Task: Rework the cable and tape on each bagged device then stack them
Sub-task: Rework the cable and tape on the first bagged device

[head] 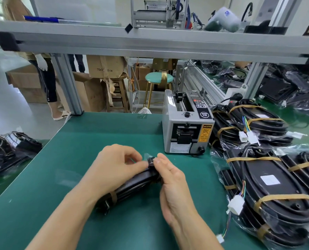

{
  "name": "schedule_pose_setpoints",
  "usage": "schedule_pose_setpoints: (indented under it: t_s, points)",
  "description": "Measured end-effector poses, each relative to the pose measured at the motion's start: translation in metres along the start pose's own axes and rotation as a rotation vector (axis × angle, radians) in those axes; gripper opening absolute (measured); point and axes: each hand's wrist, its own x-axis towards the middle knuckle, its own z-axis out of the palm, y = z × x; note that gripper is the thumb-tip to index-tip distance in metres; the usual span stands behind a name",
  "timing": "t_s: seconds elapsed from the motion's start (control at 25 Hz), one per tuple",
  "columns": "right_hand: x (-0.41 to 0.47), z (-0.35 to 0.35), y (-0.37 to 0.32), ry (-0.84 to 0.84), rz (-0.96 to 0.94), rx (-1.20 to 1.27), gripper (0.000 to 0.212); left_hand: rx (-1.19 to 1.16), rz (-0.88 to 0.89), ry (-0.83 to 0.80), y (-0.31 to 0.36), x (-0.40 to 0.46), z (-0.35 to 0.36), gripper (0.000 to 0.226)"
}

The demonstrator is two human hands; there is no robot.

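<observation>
Left hand (114, 164): you are pinching the far end of the bagged device (132, 184).
Right hand (170, 175): you are pinching the same end.
Device: lying on the worktop (99, 134), one tape band (113, 197) showing.
Progress: you are judged mid-rework; stacks (269, 186) are waiting to your right, count unclear.
Tape dispenser (186, 127): one.

A grey tape dispenser (186, 123) stands on the green mat (96, 141); a teal stool (158, 78) behind.
</observation>
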Motion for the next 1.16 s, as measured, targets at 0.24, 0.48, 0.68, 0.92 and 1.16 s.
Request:
schedule_pose_setpoints:
  t_s: [0.24,0.48,0.68,0.92,1.16]
  points:
    - [0.000,-0.001,-0.001,-0.006,-0.011,-0.021,0.029,0.021,0.036,0.118,0.000,-0.006,0.001,0.004]
    - [-0.005,-0.005,0.005,0.035,-0.062,-0.137,0.012,0.083,-0.067,0.213,0.003,-0.005,0.010,0.011]
    - [-0.007,-0.002,0.006,0.017,-0.070,-0.188,0.010,-0.002,-0.097,0.226,0.003,-0.007,0.012,0.012]
    - [-0.006,0.000,0.011,0.089,-0.108,-0.218,0.014,-0.013,-0.101,0.229,0.003,-0.006,0.011,0.012]
    - [-0.007,0.003,0.014,0.139,-0.108,-0.209,0.016,-0.002,-0.099,0.239,0.003,-0.005,0.011,0.012]
